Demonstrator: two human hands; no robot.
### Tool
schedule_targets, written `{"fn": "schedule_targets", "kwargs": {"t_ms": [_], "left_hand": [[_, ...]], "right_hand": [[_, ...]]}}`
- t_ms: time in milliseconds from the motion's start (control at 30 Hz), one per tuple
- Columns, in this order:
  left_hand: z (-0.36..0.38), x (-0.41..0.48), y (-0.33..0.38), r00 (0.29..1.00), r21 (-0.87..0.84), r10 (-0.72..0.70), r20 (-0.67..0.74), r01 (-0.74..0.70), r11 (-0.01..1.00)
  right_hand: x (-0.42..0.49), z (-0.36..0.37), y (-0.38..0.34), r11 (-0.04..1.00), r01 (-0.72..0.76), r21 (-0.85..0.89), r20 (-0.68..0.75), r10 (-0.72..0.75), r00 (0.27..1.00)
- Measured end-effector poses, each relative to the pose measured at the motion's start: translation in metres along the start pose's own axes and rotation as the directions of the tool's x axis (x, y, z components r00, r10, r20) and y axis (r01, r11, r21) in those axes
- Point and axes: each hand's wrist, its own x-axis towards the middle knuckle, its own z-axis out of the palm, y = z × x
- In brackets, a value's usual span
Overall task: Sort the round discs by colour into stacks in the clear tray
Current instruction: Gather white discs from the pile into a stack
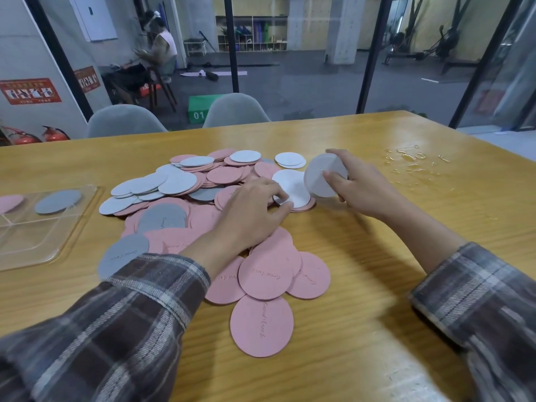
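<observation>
Discs (pixel 223 175) lie heaped on the table (pixel 377 256); one white disc (pixel 293 185) lies flat under the left hand's (pixel 252 213) curled fingertips, which pinch its near edge. The right hand (pixel 368 187), just beside, grips a tilted white stack (pixel 322 175). The clear tray (pixel 34 236) lies well left of both, nearer the left hand.

A glass-walled meeting room on the edge of a gym.

We sit at a long wooden counter (pixel 362 256) with two grey shell chairs (pixel 235 110) across it, and black-framed glass panels (pixel 231 42) close the room off. Through them we see a dark gym floor. It has exercise machines (pixel 443 44) at the far right, open cubby shelves (pixel 251 33) holding blue and green gear, a green box (pixel 200 110) marked 01, and a mat (pixel 214 73) lying flat. On the left wall hang red notices (pixel 30 90), with red fire extinguishers (pixel 55 134) below them. Another person (pixel 162 50) sits on a chair further back.
</observation>
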Motion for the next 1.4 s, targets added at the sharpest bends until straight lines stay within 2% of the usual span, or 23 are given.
{"fn": "schedule_targets", "kwargs": {"t_ms": [167,267,533,667,833,1033,1133,1267,1333,1400], "left_hand": [[-0.002,0.0,0.003,0.998,0.027,-0.053,0.032,0.052,0.998],[-0.001,0.001,-0.001,0.999,0.002,-0.034,0.03,0.034,0.999],[-0.013,0.002,0.003,0.992,-0.317,-0.098,-0.075,0.07,0.946],[-0.014,0.002,0.006,0.981,-0.353,-0.137,-0.133,0.083,0.932],[-0.016,0.0,0.008,0.979,-0.446,-0.147,-0.138,0.071,0.892],[-0.016,-0.001,0.013,0.966,-0.543,-0.225,-0.128,0.122,0.831],[-0.014,-0.001,0.013,0.973,-0.497,-0.174,-0.149,0.078,0.864],[-0.008,0.001,0.007,0.973,-0.263,-0.026,-0.228,-0.036,0.964],[-0.004,0.001,0.003,0.982,-0.115,0.066,-0.179,-0.087,0.99],[0.0,0.002,0.0,0.996,0.018,0.086,-0.036,-0.085,0.996]], "right_hand": [[0.0,0.0,0.0,1.0,-0.016,-0.01,-0.013,0.016,1.0],[0.001,0.0,0.001,1.0,-0.029,0.009,-0.017,0.029,0.999],[-0.003,-0.001,-0.008,0.992,-0.083,0.094,-0.011,0.084,0.996],[-0.002,0.004,-0.008,0.977,-0.064,0.204,0.063,0.052,0.997],[-0.004,0.011,-0.013,0.938,-0.063,0.34,0.162,0.007,0.987],[-0.013,0.014,-0.023,0.945,-0.022,0.326,0.221,-0.053,0.974],[-0.013,0.015,-0.02,0.978,0.05,0.204,0.214,-0.094,0.972],[-0.008,0.011,-0.014,0.978,0.049,0.202,0.161,-0.082,0.984],[-0.003,0.005,-0.007,0.984,0.041,0.173,0.105,-0.059,0.993],[0.003,0.002,0.0,0.988,0.007,0.156,0.049,-0.015,0.999]]}}
